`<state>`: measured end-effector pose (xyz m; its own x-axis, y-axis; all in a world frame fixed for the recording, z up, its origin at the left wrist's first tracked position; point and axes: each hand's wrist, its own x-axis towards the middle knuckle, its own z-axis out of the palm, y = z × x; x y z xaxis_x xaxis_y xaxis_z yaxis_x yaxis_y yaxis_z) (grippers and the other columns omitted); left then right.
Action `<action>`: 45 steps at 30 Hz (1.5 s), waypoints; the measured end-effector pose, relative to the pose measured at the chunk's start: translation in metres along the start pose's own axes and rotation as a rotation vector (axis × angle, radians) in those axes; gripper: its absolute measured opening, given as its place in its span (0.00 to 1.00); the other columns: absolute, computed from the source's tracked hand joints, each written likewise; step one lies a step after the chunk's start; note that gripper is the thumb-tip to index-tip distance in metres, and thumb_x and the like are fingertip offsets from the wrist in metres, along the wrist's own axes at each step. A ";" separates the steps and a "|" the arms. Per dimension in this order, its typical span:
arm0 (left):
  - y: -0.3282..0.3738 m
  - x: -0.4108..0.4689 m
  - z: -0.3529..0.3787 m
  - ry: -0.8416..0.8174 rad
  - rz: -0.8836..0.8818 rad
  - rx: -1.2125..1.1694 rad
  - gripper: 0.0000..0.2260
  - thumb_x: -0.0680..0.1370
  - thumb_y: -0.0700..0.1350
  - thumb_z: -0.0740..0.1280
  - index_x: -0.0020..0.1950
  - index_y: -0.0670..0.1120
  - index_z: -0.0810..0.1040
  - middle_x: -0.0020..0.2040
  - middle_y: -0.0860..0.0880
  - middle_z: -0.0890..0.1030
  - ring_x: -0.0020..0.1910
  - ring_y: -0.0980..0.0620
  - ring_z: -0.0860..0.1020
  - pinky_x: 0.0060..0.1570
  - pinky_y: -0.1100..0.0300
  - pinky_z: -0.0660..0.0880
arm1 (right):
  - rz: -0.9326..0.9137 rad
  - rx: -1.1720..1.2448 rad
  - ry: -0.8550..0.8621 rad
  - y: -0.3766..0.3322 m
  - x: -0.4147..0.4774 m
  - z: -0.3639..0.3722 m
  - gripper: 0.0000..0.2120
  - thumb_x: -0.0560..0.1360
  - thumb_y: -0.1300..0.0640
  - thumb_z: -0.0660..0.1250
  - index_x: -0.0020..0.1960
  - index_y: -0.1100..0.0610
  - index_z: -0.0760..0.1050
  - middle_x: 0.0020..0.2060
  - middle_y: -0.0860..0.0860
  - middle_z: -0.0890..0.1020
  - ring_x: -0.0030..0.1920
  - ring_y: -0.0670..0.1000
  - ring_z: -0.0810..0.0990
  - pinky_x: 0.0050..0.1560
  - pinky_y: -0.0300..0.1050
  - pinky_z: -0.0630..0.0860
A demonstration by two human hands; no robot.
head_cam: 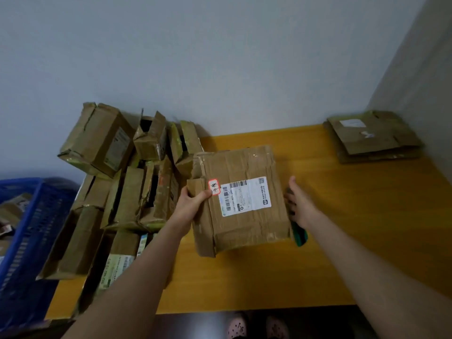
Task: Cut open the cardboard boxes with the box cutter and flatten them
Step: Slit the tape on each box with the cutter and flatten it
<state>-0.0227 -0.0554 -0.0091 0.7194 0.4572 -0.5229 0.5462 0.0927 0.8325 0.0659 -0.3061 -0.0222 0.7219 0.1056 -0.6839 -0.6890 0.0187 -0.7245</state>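
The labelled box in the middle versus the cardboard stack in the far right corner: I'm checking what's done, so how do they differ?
The labelled box is full-shaped and taped; the corner stack is flattened sheets. The left hand grips the box, and the right hand, holding the green box cutter, is at its side; nothing touches the stack, which lies on the yellow table. Both are brown cardboard with white labels.

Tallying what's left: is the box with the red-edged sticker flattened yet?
Not flattened: the box shows top and side faces, tape across it; one flap at its left edge looks loose.
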 end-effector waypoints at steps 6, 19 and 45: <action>0.030 -0.023 -0.020 -0.252 0.146 0.115 0.43 0.69 0.41 0.77 0.76 0.55 0.56 0.64 0.48 0.72 0.61 0.48 0.74 0.57 0.53 0.74 | 0.037 0.004 -0.251 -0.028 -0.023 0.011 0.44 0.68 0.25 0.56 0.75 0.51 0.62 0.72 0.55 0.68 0.72 0.59 0.64 0.68 0.67 0.60; 0.044 -0.026 -0.030 -0.240 0.033 -0.072 0.20 0.79 0.44 0.59 0.71 0.56 0.68 0.63 0.47 0.73 0.63 0.43 0.70 0.62 0.40 0.70 | -0.189 -0.408 -0.216 -0.035 -0.041 0.021 0.41 0.69 0.55 0.76 0.75 0.39 0.58 0.70 0.54 0.70 0.66 0.58 0.72 0.62 0.62 0.71; 0.003 -0.039 -0.056 -0.168 1.118 1.145 0.19 0.80 0.57 0.57 0.62 0.50 0.80 0.67 0.49 0.76 0.64 0.51 0.76 0.61 0.56 0.74 | -0.382 -0.324 0.110 -0.070 -0.018 0.049 0.23 0.81 0.48 0.60 0.70 0.61 0.68 0.67 0.56 0.73 0.65 0.58 0.72 0.64 0.52 0.69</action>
<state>-0.0728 -0.0236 0.0236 0.9527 -0.2666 0.1457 -0.2972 -0.9175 0.2644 0.0975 -0.2601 0.0449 0.9328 0.0462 -0.3574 -0.3320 -0.2755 -0.9022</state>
